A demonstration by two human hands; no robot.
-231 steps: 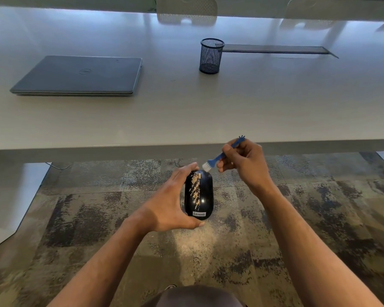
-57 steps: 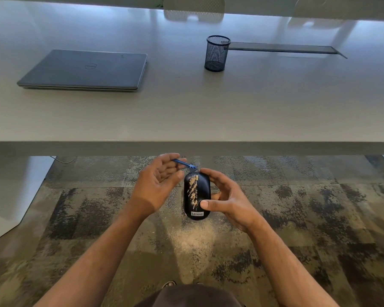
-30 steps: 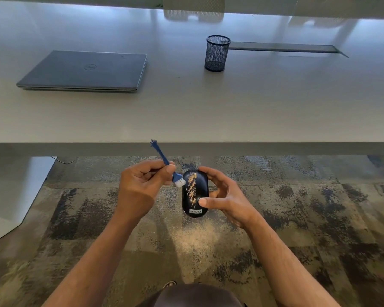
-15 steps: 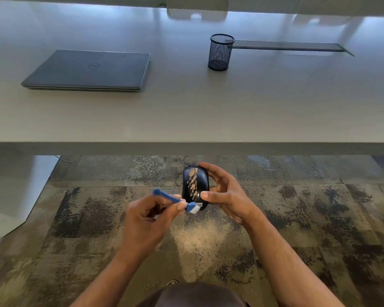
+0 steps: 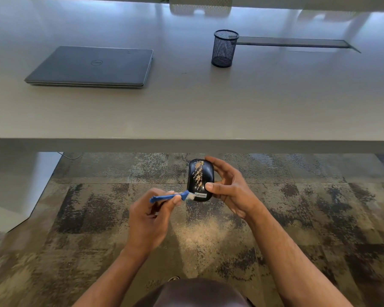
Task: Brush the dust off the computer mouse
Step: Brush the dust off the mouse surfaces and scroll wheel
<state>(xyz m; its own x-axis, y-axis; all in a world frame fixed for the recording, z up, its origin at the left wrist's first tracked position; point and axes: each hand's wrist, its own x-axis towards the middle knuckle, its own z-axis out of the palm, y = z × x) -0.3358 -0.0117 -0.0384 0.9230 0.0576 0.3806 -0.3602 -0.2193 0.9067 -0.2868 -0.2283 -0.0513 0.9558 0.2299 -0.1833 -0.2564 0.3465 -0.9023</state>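
Far left on the counter (image 5: 186, 111): closed grey laptop (image 5: 91, 66), lid logo up, lying flat. Right of it, well apart: black mesh cup (image 5: 224, 48), upright. Behind the cup, running off to the right: a dark flat strip (image 5: 293, 42) set in the counter top.

Below the counter edge, over mottled grey-brown carpet (image 5: 319, 207): left hand (image 5: 150, 220), grip pinched on a small blue brush (image 5: 171, 197), thumb and fingers curled round the handle. Handle roughly level, pointing left; white bristles at the right end, touching the lower left edge of the mouse (image 5: 200, 180).

Mouse held in the air just in front of the counter edge, between the two hands, top face toward the camera, long axis near upright. Glossy black shell, oval. Streak of tan dust down the middle, thickest along the upper and centre part, broken into flecks and smears. Lower part mostly clean black. Small label reading "Lenovo" at the bottom end, white letters on a dark tag, just right of the bristles.

Right hand (image 5: 231, 189) gripping the mouse from the right side: thumb pressed on the lower right edge, fingers curled round the far top and back. Pale patch of dust on the carpet below the hands.
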